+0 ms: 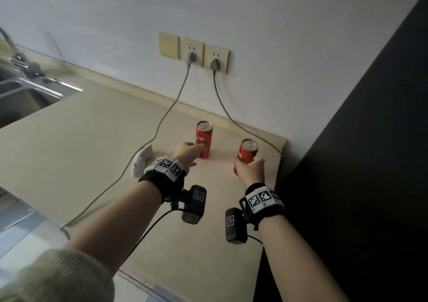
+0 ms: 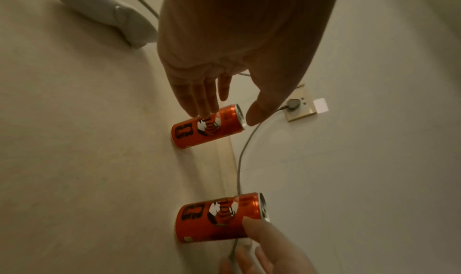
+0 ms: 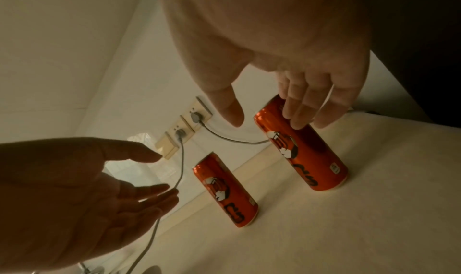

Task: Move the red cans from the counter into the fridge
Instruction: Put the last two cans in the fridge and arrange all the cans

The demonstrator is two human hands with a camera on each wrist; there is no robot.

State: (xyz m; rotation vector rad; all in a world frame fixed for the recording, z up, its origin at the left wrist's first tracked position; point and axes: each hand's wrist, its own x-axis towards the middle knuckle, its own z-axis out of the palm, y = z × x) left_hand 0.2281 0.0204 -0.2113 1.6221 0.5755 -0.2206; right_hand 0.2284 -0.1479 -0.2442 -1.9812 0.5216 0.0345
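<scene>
Two tall red cans stand upright on the beige counter [image 1: 92, 139] near the wall. My left hand [image 1: 187, 153] reaches the left can [image 1: 204, 139] with fingers straight and thumb spread; in the left wrist view the left hand [image 2: 228, 108] has its fingertips at the left can [image 2: 207, 127] without closing on it. My right hand [image 1: 251, 169] is at the right can [image 1: 247, 153]. From the right wrist, the right hand [image 3: 264, 118] spreads thumb and fingers either side of the right can's [image 3: 301, 146] top, not closed around it.
A white handheld device [image 1: 141, 162] lies left of the cans. Two grey cables [image 1: 162, 121] run from wall sockets [image 1: 194, 51] across the counter. A steel sink [image 1: 27, 93] sits far left. A tall dark panel [image 1: 370, 162] borders the counter's right end.
</scene>
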